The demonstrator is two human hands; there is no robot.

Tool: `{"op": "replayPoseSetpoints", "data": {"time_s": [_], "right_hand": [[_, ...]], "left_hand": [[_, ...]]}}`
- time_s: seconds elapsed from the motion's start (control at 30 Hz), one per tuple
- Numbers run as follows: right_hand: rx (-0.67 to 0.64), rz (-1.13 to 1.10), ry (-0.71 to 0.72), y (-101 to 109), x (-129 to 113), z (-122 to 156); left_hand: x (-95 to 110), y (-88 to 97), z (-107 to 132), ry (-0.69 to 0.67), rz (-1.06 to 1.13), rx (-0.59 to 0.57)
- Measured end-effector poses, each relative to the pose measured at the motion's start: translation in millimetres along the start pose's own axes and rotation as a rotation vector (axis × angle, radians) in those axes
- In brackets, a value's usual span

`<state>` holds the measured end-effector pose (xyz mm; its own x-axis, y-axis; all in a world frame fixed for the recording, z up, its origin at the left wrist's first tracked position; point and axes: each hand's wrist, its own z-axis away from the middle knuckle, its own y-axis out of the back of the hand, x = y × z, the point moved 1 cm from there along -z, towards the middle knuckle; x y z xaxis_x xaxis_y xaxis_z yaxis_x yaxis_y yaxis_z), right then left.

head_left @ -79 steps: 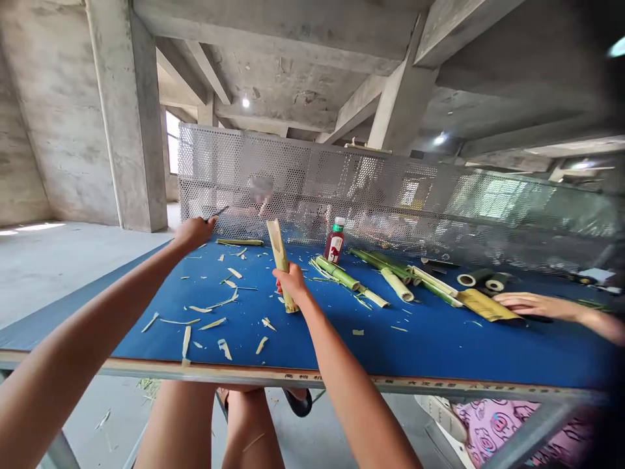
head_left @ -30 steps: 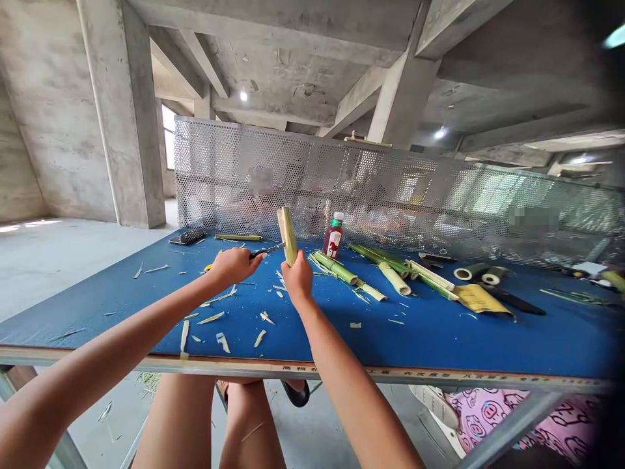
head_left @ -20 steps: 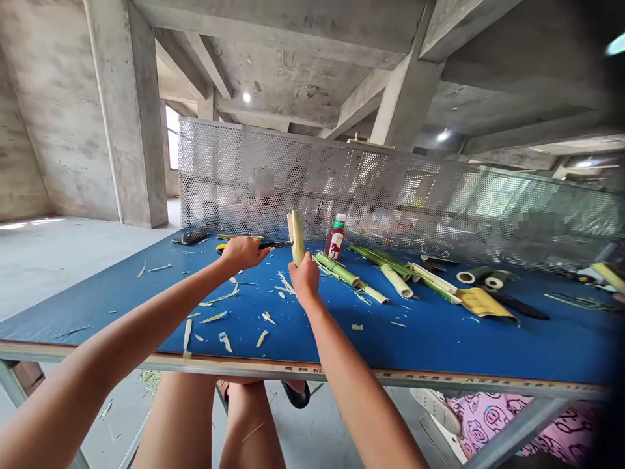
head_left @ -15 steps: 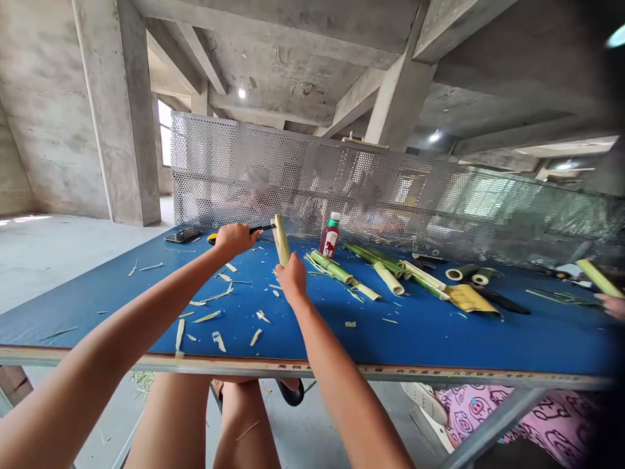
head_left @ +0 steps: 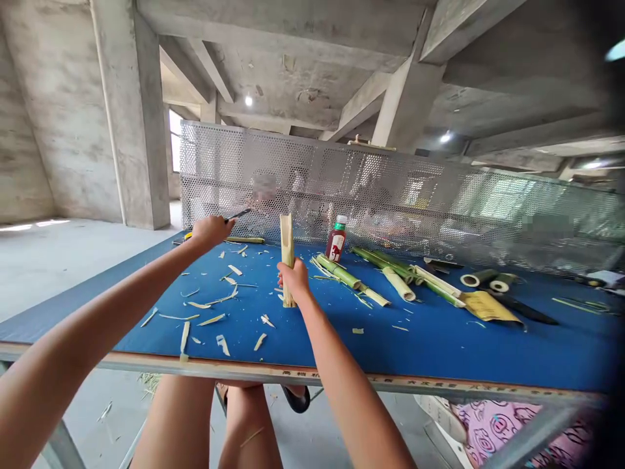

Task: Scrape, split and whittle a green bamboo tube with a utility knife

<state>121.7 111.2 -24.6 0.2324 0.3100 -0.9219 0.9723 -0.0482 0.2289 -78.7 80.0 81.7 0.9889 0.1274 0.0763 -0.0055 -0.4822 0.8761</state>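
While right hand (head_left: 294, 280) grips upright bamboo section (head_left: 288, 244), fingers (head_left: 284, 272) wrapped around it, left hand (head_left: 211, 230) holds knife (head_left: 237, 214) over blue table (head_left: 415, 352) at 11 o'clock, fingers curled on handle.

We are in a makeshift workshop on an unfinished floor of a concrete building. Bare columns (head_left: 134, 124) and beams (head_left: 273, 32) stand unplastered around us, and the floor (head_left: 63, 260) is plain cement, with daylight coming in through a distant window (head_left: 174, 140). A perforated metal screen (head_left: 317, 176) runs along the far side of a long blue table (head_left: 439, 352), and a person (head_left: 264, 195) shows dimly behind it. On the table lie bamboo lengths (head_left: 336, 271), a knife (head_left: 238, 214) and scattered shavings (head_left: 209, 319), which mark this as a place for hand work on bamboo.
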Motion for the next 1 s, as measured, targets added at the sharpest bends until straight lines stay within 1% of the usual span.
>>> {"op": "replayPoseSetpoints", "data": {"time_s": [0.03, 0.1, 0.13, 0.2, 0.23, 0.3, 0.37, 0.43, 0.5, 0.57, 0.6, 0.63, 0.67, 0.7, 0.73, 0.77, 0.8, 0.87, 0.93, 1.0], "right_hand": [[-0.032, -0.101, -0.025, -1, 1, -1], [-0.06, -0.238, -0.042, -1, 2, -2], [-0.06, -0.278, -0.043, -1, 2, -2], [-0.04, -0.312, -0.042, -1, 3, -3], [-0.024, -0.311, -0.037, -2, 3, -3], [0.006, -0.276, -0.017, -1, 4, -3], [0.017, -0.216, 0.007, -1, 4, -1], [-0.017, -0.154, 0.021, -1, 4, 1], [-0.092, -0.118, 0.044, -2, 3, 3], [-0.156, -0.124, 0.067, -3, 3, 4], [-0.176, -0.14, 0.067, -4, 3, 4], [-0.189, -0.161, 0.051, -5, 4, 3], [-0.19, -0.179, 0.027, -5, 5, 2], [-0.186, -0.188, 0.003, -6, 5, 1], [-0.174, -0.189, -0.009, -6, 6, 0], [-0.154, -0.184, -0.008, -5, 7, -1], [-0.127, -0.171, 0.004, -5, 7, -2], [-0.075, -0.123, 0.053, -4, 8, -3], [-0.035, -0.067, 0.092, -3, 8, -4], [-0.005, -0.016, 0.127, -3, 10, -5]], "left_hand": [[5, -2.5, 9, 0.001, -0.024, 0.049], [19, -10.6, 29, -0.068, -0.056, 0.114], [27, -15.7, 39, -0.127, -0.058, 0.113], [41, -26.8, 55, -0.217, -0.049, 0.06], [45, -32.2, 60, -0.235, -0.044, 0.032], [49, -41.6, 63, -0.227, -0.034, -0.001], [47, -46.6, 56, -0.213, -0.027, -0.005], [37, -44.9, 38, -0.17, -0.026, 0.017], [19, -36.5, 12, -0.041, -0.024, 0.032], [-4, -24.1, -14, 0.174, -0.018, 0.024], [-14, -17.6, -24, 0.219, -0.007, 0.021], [-21, -11.4, -30, 0.25, 0.0, 0.053], [-25, -6.3, -31, 0.249, 0.014, 0.081], [-24, -2.8, -27, 0.221, 0.04, 0.098], [-20, -1.1, -20, 0.181, 0.087, 0.091], [-13, -1.4, -9, 0.142, 0.168, 0.05], [-3, -3.4, 4, 0.108, 0.281, -0.023], [18, -10.5, 31, 0.085, 0.549, -0.227], [35, -18.7, 53, 0.111, 0.759, -0.413], [45, -25.4, 66, 0.163, 0.879, -0.538]]}}
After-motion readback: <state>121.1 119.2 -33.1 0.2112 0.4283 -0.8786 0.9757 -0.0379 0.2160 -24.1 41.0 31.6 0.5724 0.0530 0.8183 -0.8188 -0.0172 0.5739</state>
